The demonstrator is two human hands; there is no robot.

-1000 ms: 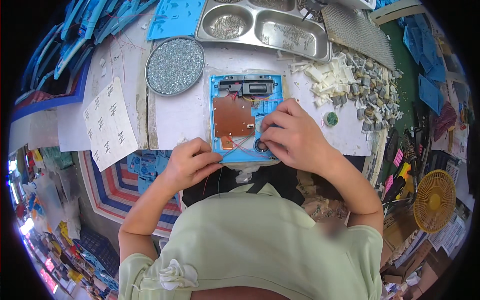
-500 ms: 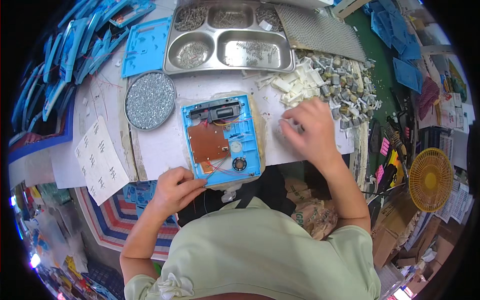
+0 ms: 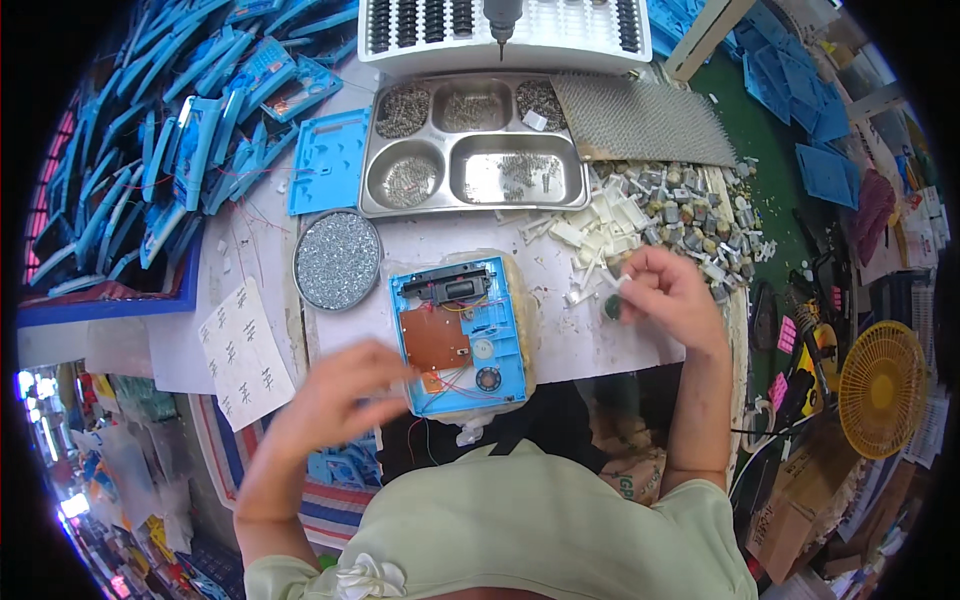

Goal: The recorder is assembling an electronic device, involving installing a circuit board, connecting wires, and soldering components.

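A blue plastic casing (image 3: 508,345) lies open side up in front of me. It holds a brown circuit board (image 3: 432,338), a black mechanism (image 3: 445,286), a small round speaker (image 3: 488,379) and thin wires. My left hand (image 3: 340,395), blurred by motion, is at the casing's lower left edge with fingers and thumb apart. To the right of the casing, my right hand (image 3: 675,300) pinches a small white plastic piece (image 3: 622,282) between thumb and fingertips. A small dark green round thing (image 3: 612,306) shows just beneath those fingertips; whether it is held I cannot tell.
Beyond the casing stands a steel compartment tray (image 3: 478,202) of screws, with a screwdriver tip (image 3: 502,35) hanging above. Motors and white parts (image 3: 690,205) are heaped at right. A round dish (image 3: 338,260) of metal bits, a paper sheet (image 3: 245,355) and piled blue casings (image 3: 170,150) are at left.
My left hand has let go of the casing's lower left corner and risen off it. My right hand has closed on a small white piece near the heap. The whole view has shifted.
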